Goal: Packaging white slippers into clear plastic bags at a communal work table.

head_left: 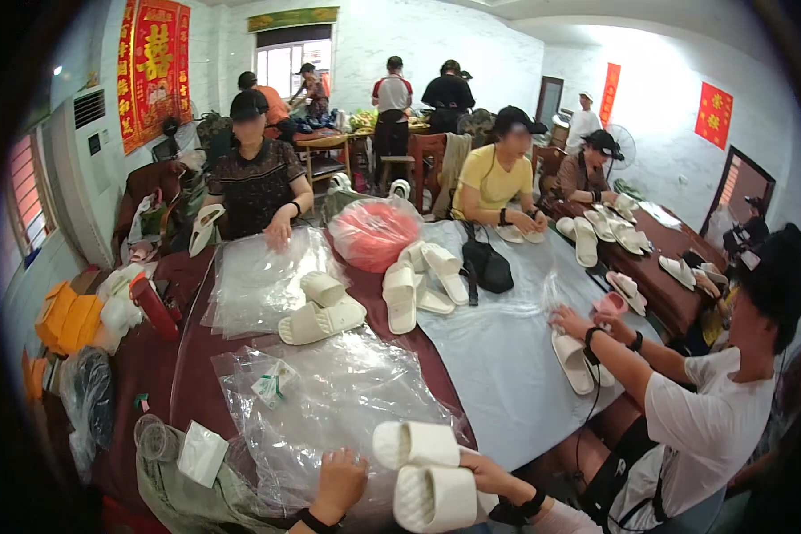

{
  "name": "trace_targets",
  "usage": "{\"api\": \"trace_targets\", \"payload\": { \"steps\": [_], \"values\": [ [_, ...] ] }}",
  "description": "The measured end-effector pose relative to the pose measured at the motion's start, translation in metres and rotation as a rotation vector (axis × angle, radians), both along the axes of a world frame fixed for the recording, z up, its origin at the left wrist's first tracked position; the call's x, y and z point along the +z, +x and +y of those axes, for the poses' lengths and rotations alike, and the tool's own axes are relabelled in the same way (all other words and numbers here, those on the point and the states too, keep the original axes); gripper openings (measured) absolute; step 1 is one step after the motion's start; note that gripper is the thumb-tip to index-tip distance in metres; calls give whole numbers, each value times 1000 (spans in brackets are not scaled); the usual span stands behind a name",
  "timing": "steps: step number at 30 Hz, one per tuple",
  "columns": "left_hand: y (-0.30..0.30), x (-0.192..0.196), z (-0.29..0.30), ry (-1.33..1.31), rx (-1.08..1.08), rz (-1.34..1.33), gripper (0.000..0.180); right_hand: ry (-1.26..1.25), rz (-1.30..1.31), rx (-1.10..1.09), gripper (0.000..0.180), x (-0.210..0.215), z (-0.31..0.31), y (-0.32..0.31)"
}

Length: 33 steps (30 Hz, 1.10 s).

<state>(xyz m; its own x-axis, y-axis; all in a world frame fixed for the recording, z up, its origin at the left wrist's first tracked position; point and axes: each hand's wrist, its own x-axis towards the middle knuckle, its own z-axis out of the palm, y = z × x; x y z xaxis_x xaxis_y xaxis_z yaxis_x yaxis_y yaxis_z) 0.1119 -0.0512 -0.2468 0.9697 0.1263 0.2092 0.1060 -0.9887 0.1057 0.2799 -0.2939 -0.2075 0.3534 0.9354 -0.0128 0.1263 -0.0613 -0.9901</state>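
My right hand [491,475] grips a pair of cream slippers [436,498] with quilted straps, held together above the table's near edge. My left hand [341,481] rests on the near side of a stack of clear plastic bags [329,392], its fingers bent down. Whether they pinch a bag is hidden. A small white-and-green packet [274,383] lies on these bags. Just beyond them, another pair of cream slippers [322,313] sits between this stack and a farther stack of clear bags [267,276].
A dark red cloth [142,356] and a pale sheet [498,374] cover the table. Left of my hand are a white box [202,452] and a clear cup [156,440]. A red bundle in plastic [376,233] and more slippers [400,298] stand ahead. Co-workers sit across and at right.
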Motion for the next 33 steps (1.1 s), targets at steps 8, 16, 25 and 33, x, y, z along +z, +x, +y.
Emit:
{"api": "trace_targets", "payload": {
  "steps": [8, 16, 25, 33],
  "values": [
    [14, 14, 13, -395, 237, -131, 27, 4, -131, 241, 37, 14, 2, -7],
    [19, 10, 27, -512, 98, -131, 33, -128, -232, 198, 32, 29, 0, -11],
    [15, 25, 25, -535, 69, -126, 24, -168, -230, 228, 32, 33, -5, -15],
    [27, 57, 11, -747, 324, -228, 25, -145, -210, 217, 32, 37, -9, -19]
  ]
}}
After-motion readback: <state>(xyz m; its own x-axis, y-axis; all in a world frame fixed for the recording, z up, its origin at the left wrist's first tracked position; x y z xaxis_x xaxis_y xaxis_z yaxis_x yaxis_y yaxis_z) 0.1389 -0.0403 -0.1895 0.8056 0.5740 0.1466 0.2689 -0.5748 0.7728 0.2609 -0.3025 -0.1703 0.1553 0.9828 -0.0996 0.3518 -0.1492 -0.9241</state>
